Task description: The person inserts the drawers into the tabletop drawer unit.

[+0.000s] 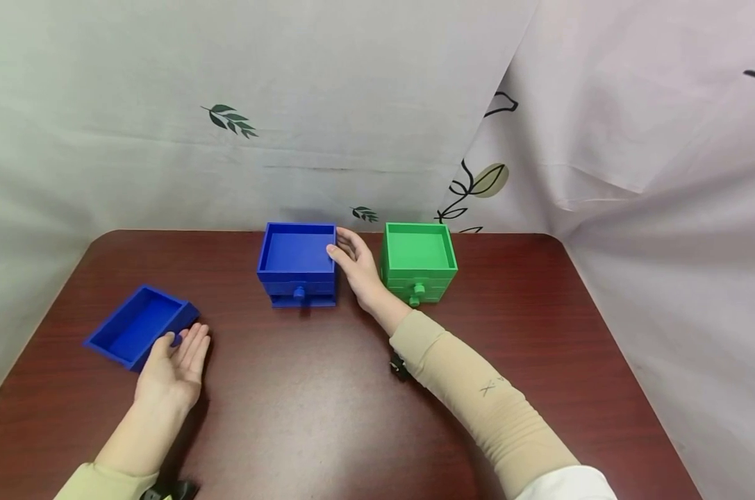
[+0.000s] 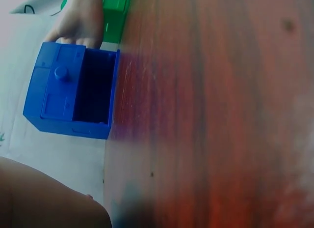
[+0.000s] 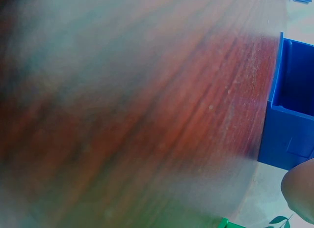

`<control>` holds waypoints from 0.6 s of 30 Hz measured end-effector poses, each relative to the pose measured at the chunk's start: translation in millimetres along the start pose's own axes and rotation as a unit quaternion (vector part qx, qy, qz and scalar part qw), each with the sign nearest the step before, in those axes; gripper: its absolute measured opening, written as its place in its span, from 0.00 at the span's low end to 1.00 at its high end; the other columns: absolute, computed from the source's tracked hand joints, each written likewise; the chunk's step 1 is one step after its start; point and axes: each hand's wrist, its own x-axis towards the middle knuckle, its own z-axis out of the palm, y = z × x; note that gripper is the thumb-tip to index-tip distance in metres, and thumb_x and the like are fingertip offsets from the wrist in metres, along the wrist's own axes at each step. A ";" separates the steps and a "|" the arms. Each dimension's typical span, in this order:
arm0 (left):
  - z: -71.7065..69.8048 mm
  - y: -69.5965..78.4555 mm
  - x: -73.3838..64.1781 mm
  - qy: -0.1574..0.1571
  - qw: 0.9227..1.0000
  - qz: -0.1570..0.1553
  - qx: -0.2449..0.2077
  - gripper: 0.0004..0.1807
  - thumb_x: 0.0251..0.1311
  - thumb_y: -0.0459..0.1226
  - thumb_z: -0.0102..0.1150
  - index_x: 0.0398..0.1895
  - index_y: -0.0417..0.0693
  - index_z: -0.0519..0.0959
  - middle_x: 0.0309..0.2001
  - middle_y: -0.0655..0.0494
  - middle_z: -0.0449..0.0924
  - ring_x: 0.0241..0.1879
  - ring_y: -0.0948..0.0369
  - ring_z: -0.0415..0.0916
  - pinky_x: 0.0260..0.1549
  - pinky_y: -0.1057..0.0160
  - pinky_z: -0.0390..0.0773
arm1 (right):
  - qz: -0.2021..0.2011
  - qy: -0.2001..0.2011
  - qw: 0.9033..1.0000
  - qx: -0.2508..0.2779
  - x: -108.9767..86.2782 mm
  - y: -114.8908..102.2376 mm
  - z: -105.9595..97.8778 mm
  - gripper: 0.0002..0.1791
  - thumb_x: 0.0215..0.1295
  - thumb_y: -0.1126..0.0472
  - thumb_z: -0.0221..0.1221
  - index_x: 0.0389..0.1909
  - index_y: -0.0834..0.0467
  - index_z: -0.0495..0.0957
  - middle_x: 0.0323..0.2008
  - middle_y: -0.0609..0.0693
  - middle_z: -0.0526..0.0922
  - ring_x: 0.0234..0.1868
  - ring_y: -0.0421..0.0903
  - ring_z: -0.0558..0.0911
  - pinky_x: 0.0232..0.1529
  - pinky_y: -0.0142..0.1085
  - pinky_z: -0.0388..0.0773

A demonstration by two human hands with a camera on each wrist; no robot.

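Note:
On the left of the head view lies a loose, hollow blue drawer (image 1: 141, 325), turned at a slant. My left hand (image 1: 172, 375), palm up, has its thumb and index finger at the drawer's knob and pinches it; the other fingers extend. A blue drawer cabinet (image 1: 299, 253) stands at the back middle. Its lower slot is an open gap, plain in the left wrist view, below a closed drawer with a round knob (image 2: 61, 73). My right hand (image 1: 360, 272) holds the cabinet's right side, thumb on the top rim and fingers along the wall.
A green drawer cabinet (image 1: 419, 264) with knobs on its front stands right of the blue one, close by my right wrist. The dark red wooden table (image 1: 277, 417) ends at the back against a pale curtain (image 1: 352, 104) with leaf prints.

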 end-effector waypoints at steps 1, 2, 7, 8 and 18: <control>-0.7 -0.9 0.0 -0.005 1.000 -0.006 0.004 0.08 0.81 0.47 0.54 0.52 0.56 0.76 0.41 0.51 0.92 0.46 0.59 0.92 0.64 0.71 0.81 | 0.000 0.000 1.000 0.001 0.1 0.2 0.0 0.30 0.80 0.65 0.55 0.79 0.65 0.63 0.77 0.64 0.68 0.80 0.58 0.67 0.82 0.49 0.66; -1.5 -1.8 0.3 -0.011 1.000 -0.011 0.009 0.08 0.82 0.47 0.53 0.52 0.55 0.76 0.41 0.50 0.92 0.46 0.58 0.92 0.64 0.70 0.81 | -0.001 0.001 1.000 0.001 0.3 0.4 0.0 0.30 0.80 0.64 0.55 0.79 0.65 0.63 0.77 0.64 0.68 0.80 0.58 0.67 0.82 0.49 0.66; -5.5 -7.3 -0.6 -0.031 0.998 -0.034 0.034 0.10 0.82 0.46 0.53 0.49 0.51 0.77 0.41 0.48 0.91 0.46 0.57 0.92 0.64 0.69 0.83 | -0.001 0.001 1.000 0.001 0.8 1.4 0.4 0.30 0.80 0.65 0.55 0.78 0.66 0.63 0.77 0.65 0.68 0.79 0.59 0.68 0.82 0.49 0.67; -6.4 -8.6 -0.8 -0.036 0.998 -0.036 0.041 0.11 0.82 0.46 0.53 0.48 0.49 0.78 0.41 0.47 0.91 0.46 0.57 0.92 0.63 0.69 0.83 | -0.001 0.002 1.000 0.001 0.6 1.4 0.4 0.30 0.80 0.64 0.55 0.78 0.66 0.63 0.77 0.65 0.68 0.79 0.58 0.68 0.82 0.48 0.67; -14.9 -24.9 -9.7 -0.111 0.983 -0.033 0.140 0.18 0.83 0.44 0.48 0.40 0.41 0.81 0.41 0.46 0.91 0.45 0.56 0.92 0.59 0.66 0.86 | -0.001 0.000 1.000 0.000 0.1 0.5 -0.2 0.30 0.80 0.64 0.55 0.79 0.65 0.63 0.77 0.64 0.68 0.80 0.58 0.67 0.83 0.48 0.66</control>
